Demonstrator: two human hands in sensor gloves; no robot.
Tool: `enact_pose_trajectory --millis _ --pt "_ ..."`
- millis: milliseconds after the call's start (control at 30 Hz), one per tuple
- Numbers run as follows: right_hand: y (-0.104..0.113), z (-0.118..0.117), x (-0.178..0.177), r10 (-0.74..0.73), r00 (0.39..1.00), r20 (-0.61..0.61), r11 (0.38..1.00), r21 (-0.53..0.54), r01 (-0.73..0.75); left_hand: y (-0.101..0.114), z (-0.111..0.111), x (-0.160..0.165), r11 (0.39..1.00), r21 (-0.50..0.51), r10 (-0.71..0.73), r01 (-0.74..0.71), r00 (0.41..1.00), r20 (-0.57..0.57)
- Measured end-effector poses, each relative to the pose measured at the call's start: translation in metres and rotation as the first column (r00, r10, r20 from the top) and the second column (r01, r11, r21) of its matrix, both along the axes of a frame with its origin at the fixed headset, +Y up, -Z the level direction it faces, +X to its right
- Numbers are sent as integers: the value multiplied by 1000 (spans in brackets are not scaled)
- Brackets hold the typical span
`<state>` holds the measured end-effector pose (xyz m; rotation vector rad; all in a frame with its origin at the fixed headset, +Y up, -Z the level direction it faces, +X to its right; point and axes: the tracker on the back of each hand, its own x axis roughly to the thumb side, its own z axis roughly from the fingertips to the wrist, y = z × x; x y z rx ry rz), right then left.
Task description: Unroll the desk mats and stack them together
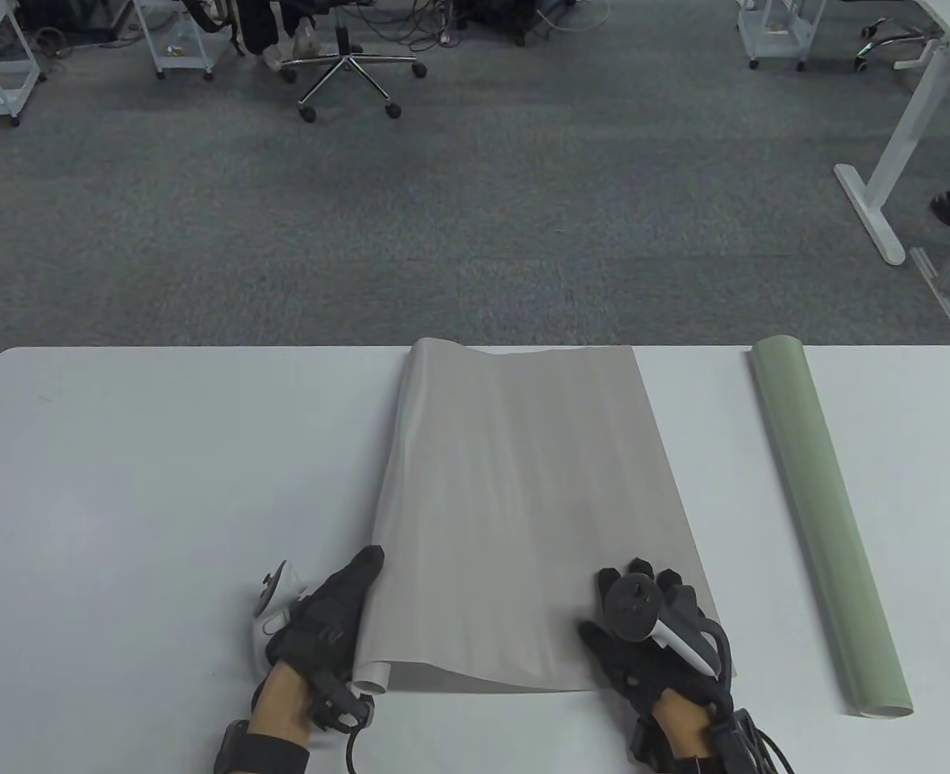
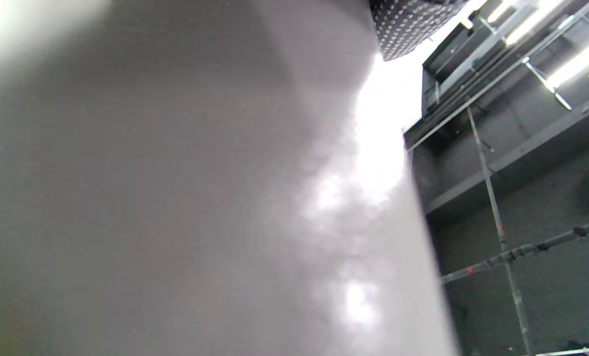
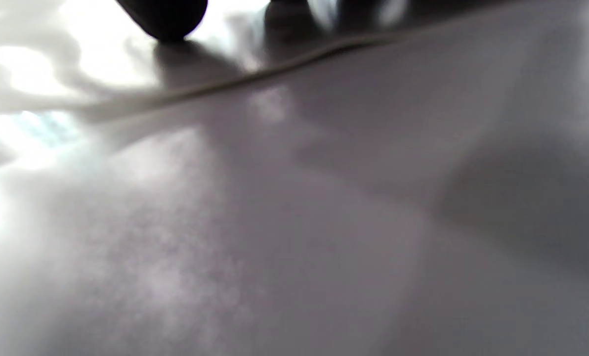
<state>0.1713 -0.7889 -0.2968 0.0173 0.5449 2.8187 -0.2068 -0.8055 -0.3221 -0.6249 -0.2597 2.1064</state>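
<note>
Table view has the grey mat [image 1: 523, 516] lying lower centre of the frame, mostly spread out but with a bit of roll left along its left edge, so I'd say the first unroll is nearly done, not finished. Left hand [image 1: 322, 629] sits at the mat's lower-left corner, fingers lying along that curled edge and touching it; whether it's actually wrapped round the roll I can't tell. Right hand [image 1: 652, 629] rests flat on the lower-right corner, fingers spread, pinning rather than gripping. Next I'd guess the left pushes the last curl out leftward while the right keeps the sheet anchored. Green mat [image 1: 826, 524] stays fully rolled at right, well apart, untouched. Both wrist views are just blur.
</note>
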Motion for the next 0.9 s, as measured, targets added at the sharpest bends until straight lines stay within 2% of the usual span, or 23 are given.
enact_pose_trajectory --millis 133,267,367,633,700,800,900 --pt "0 0 -1 3 1000 2 1000 -2 -3 -6 3 -1 999 -22 40 -40 999 -15" --pt "0 0 1 -10 1000 0 1000 -4 10 -9 3 3 999 -25 45 -43 996 83" --pt "-1 0 1 -8 1000 -1 1000 -5 8 -4 2 -1 1000 8 28 -28 999 38" --pt "-1 1 1 -1 1000 1 1000 -10 1 -7 5 -5 999 -14 40 -40 999 -5" --pt "0 0 1 3 1000 0 1000 -12 -3 -7 5 -5 997 -28 78 -78 997 17" --pt "0 1 2 -3 1000 1 1000 -10 3 -8 4 -6 1000 10 15 -16 997 81" --pt "0 1 1 0 1000 1 1000 -14 0 -5 3 -8 999 4 39 -40 997 72"
